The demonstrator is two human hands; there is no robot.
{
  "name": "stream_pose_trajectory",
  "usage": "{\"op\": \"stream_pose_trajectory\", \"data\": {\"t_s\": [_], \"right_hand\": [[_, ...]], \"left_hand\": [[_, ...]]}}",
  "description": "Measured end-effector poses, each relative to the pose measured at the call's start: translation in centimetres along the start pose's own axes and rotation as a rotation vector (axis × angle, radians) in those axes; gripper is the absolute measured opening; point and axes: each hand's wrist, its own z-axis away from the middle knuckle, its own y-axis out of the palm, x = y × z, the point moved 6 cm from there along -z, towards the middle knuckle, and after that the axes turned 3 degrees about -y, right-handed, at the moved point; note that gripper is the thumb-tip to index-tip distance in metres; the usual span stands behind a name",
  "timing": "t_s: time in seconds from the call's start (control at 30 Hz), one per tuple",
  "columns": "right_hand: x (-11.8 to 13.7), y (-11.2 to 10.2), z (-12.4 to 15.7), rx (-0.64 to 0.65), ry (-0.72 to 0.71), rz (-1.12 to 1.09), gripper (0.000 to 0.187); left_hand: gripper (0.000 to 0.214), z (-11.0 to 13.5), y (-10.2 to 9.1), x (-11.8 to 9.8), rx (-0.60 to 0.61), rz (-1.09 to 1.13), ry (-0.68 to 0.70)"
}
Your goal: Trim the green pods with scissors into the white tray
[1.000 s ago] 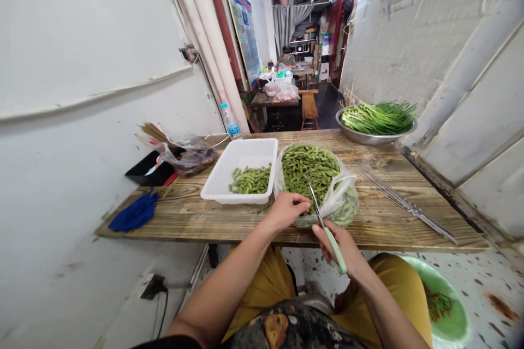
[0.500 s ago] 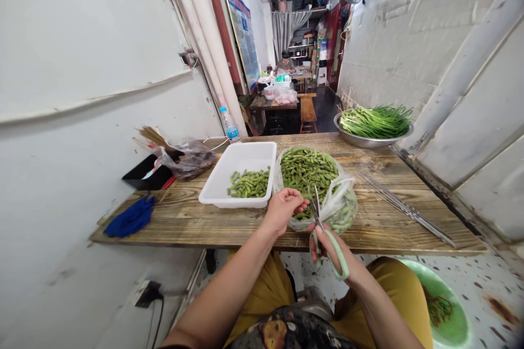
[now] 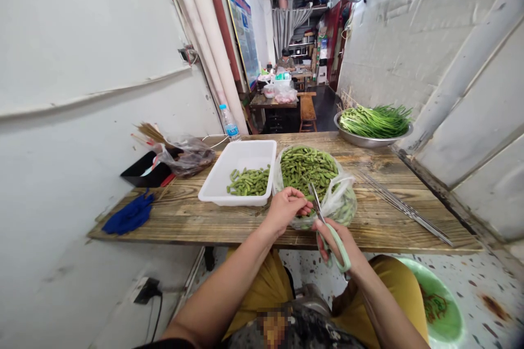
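Note:
My left hand (image 3: 287,210) is closed in a pinch on a green soybean pod (image 3: 310,198), mostly covered by my fingers. In my right hand (image 3: 339,240) are scissors (image 3: 342,253) with pale green handles. Their blades point up and away, close together, beside my left fingertips. Both hands are over the near side of an open clear plastic bag (image 3: 339,196) heaped with soybean pods (image 3: 309,166). To the left of the bag stands a white plastic tub (image 3: 221,177), with a smaller pile of pods in its near right part.
On the wooden table (image 3: 245,223) lie metal skewers (image 3: 405,207), a blue cloth (image 3: 129,215) and a black box (image 3: 143,172). A water bottle (image 3: 230,124) and a metal basin (image 3: 368,140) of green stalks stand behind. A green basin (image 3: 444,305) is on the floor. Another person (image 3: 285,60) sits far back.
The scissors have swung nearer together at the blades, and my right hand has shifted slightly right and up. My left hand has moved a little right, still pinching.

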Motion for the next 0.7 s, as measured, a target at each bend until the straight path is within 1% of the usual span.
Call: {"op": "stream_pose_trajectory", "data": {"t_s": [0.07, 0.1, 0.13, 0.2, 0.23, 0.27, 0.3, 0.33, 0.37, 0.47, 0.5, 0.53, 0.6, 0.7], "right_hand": [[-0.6, -0.2, -0.2, -0.026, 0.063, -0.033, 0.046], [-0.7, -0.3, -0.2, -0.034, 0.069, -0.043, 0.046], [-0.9, -0.4, -0.3, -0.035, 0.059, -0.048, 0.045], [-1.1, -0.4, -0.4, -0.018, 0.027, -0.064, 0.043], [-1.3, -0.4, -0.4, 0.002, 0.016, -0.072, 0.043], [-1.5, -0.3, -0.5, 0.02, 0.011, -0.078, 0.043], [-1.7, -0.2, -0.5, 0.033, 0.009, -0.086, 0.044], [-1.9, -0.2, -0.5, 0.035, 0.008, -0.098, 0.045], [-2.1, -0.2, -0.5, 0.03, 0.01, -0.115, 0.046], [-2.3, -0.1, -0.5, 0.001, 0.035, -0.175, 0.05], [-2.3, -0.1, -0.5, -0.004, 0.044, -0.179, 0.05], [-2.3, -0.1, -0.4, -0.008, 0.049, -0.168, 0.05], [-2.1, -0.1, -0.1, -0.001, 0.04, -0.108, 0.047], [-1.7, -0.2, 0.2, 0.018, -0.002, 0.026, 0.044]], "left_hand": [[0.013, -0.4, -1.2, -0.7, -0.023, -0.078, 0.043], [0.012, -0.6, -2.3, -1.4, -0.081, -0.147, 0.107], [0.011, -0.7, -3.8, -2.4, -0.179, -0.245, 0.195], [0.012, -0.3, -6.9, -4.7, -0.443, -0.527, 0.399], [0.014, 0.0, -8.0, -5.6, -0.56, -0.695, 0.469], [0.017, 0.3, -8.6, -6.1, -0.651, -0.852, 0.515], [0.018, 0.5, -8.8, -6.3, -0.694, -0.987, 0.535], [0.018, 0.4, -8.6, -6.1, -0.68, -1.091, 0.537], [0.016, 0.2, -8.0, -5.6, -0.618, -1.166, 0.525], [0.015, -0.7, -4.8, -2.5, -0.325, -1.317, 0.438], [0.016, -1.0, -3.8, -1.5, -0.263, -1.363, 0.403], [0.016, -1.2, -3.1, -0.7, -0.233, -1.405, 0.37], [0.017, -1.6, -2.3, 0.2, -0.217, -1.459, 0.327], [0.015, -1.9, -2.1, 0.2, -0.212, -1.42, 0.329]]}}
